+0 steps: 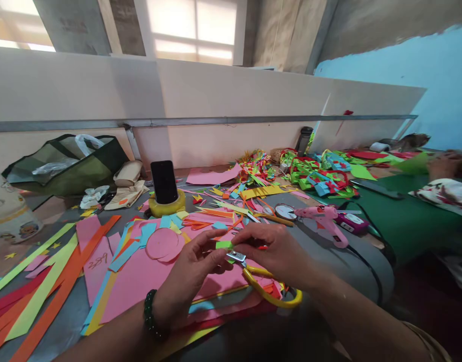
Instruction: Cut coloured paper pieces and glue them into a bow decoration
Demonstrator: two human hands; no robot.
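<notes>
Paper (223, 245), a small green piece, is at the near middle of the table (347, 269), pinched between both hands. The left hand (196, 261) grips its left side between thumb and fingers; the right hand (278, 251) has thumb and forefinger closed at its right edge. Scissors (253, 283) slant out below the right hand, handles toward the near right. Whether any right-hand finger is in a loop, I cannot tell; the blades are mostly hidden.

The likeliest trouble is those blades: being so close to the fingertips, they could nick skin or snip the paper if the handles squeeze together. So small a piece could also crease under tight fingertips, or slip and be lost among the scraps (274, 290) just beyond the scissors.

To the right, the glue gun (323, 216) lies with its cable (370, 266) trailing near; a wide swing of the right forearm might snag it. Left of the hands, a pink circle (165, 245) and long strips (65, 287) crowd the table. Farther off, a phone (164, 182) leans upright at the tape (174, 203), blocking a straight reach toward the bag (72, 176). At far right is another person's sleeve (447, 193).
</notes>
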